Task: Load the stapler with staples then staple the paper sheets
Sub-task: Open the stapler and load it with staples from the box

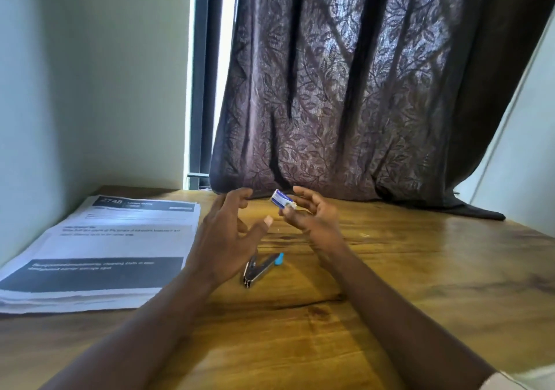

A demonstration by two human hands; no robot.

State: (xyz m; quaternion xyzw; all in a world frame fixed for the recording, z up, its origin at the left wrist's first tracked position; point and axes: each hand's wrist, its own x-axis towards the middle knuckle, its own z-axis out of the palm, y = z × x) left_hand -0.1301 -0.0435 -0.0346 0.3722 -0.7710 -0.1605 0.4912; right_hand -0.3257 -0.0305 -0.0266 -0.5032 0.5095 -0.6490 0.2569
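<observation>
My right hand (312, 213) pinches a small blue-and-white staple box (282, 199) above the wooden table, near the curtain's hem. My left hand (228, 239) hovers beside it with spread, relaxed fingers and holds nothing. Below the hands a metal stapler with a blue tip (261, 268) lies on the table, its arms apart; my left hand covers part of it. A stack of printed paper sheets (99, 251) lies flat at the table's left.
The wooden table (420, 284) stretches to the right and toward me. A dark patterned curtain (360, 89) hangs behind, its hem draping onto the table's back edge. A pale wall (75, 89) closes off the left side.
</observation>
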